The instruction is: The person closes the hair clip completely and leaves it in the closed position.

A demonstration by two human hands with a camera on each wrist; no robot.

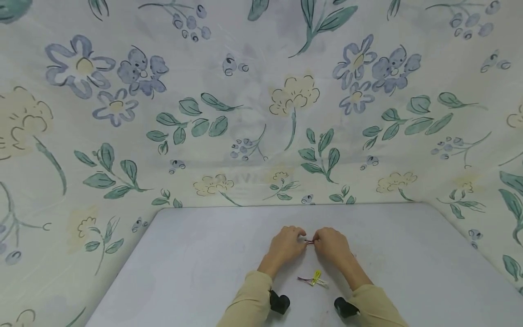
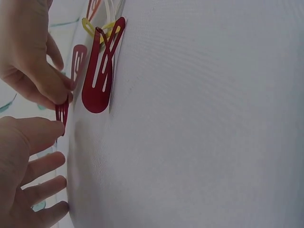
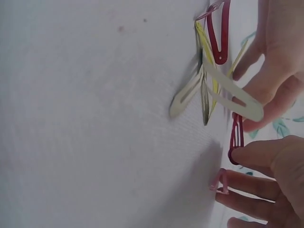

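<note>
Both hands hold a narrow dark red hair clip (image 1: 309,242) between them, above the table's far half. My left hand (image 1: 287,245) has its thumb on one end of the clip (image 2: 61,111), its other fingers spread in the left wrist view. My right hand (image 1: 333,246) pinches the opposite end; in the right wrist view its thumb lies over the clip (image 3: 236,137). Nearer the body lies a small pile with a yellow clip (image 1: 317,275), a larger red clip (image 2: 97,90) and whitish clips (image 3: 185,97). The index fingers are partly hidden.
A pink clip (image 3: 220,182) is beside the right hand's fingertips. The white table (image 1: 184,263) extends to both sides of the arms. Floral fabric (image 1: 245,113) rises behind and beside the table. Black wrist devices sit near each sleeve.
</note>
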